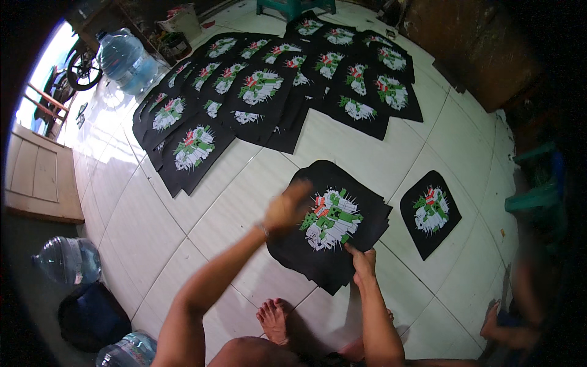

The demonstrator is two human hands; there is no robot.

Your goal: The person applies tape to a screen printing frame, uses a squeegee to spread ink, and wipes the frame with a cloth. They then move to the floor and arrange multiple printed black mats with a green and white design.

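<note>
A stack of black fabric pieces (318,257), each printed with a green, white and red design, lies on the white tiled floor in front of me. My left hand (285,209) is blurred and hovers over the stack's left edge, fingers apart. Resting on the lower edge of the top piece is my right hand (363,262), its fingers pressing the fabric near the print. A single printed black piece (430,212) lies apart to the right of the stack. Several more printed pieces (257,92) are spread in overlapping rows farther away.
Large clear water bottles stand at the far left (125,58) and near left (67,260), with another (125,352) by a dark bag (92,315). My bare foot (273,319) rests below the stack. Another person's limbs (513,318) show at the right. A green stool (293,7) stands at the back.
</note>
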